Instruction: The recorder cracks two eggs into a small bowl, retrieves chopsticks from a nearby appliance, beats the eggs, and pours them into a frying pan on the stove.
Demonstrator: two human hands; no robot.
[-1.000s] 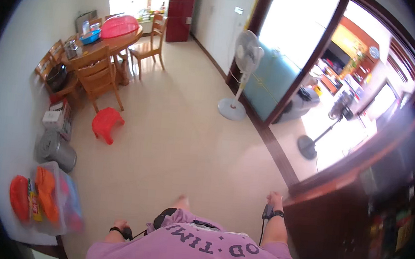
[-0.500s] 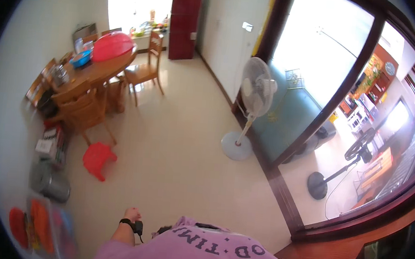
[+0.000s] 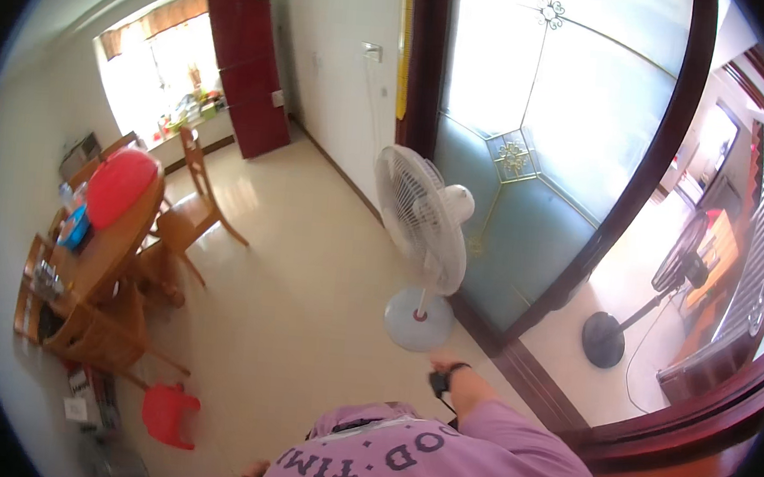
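My right hand (image 3: 443, 363) reaches forward, a dark strap and small device on its wrist. It appears just in front of the round white base (image 3: 419, 320) of a standing fan (image 3: 422, 213); no contact is visible. Its fingers are small and smeared, so their pose is unclear. My left hand (image 3: 256, 470) hangs low at the lower edge, also with a dark wrist strap. The fingers there are blurred and partly hidden by my purple shirt. I make out nothing held in either hand.
A red plastic stool (image 3: 169, 415) stands at the left below a wooden dining table (image 3: 111, 258) and chairs (image 3: 192, 201). A frosted glass sliding door (image 3: 528, 205) borders the right. Beyond it stands a black floor fan (image 3: 603, 339). The door track (image 3: 532, 385) crosses the floor.
My view has turned right and moved forward, bringing the white fan closer. My right hand has come into view ahead; my left hand has dropped toward the lower edge.
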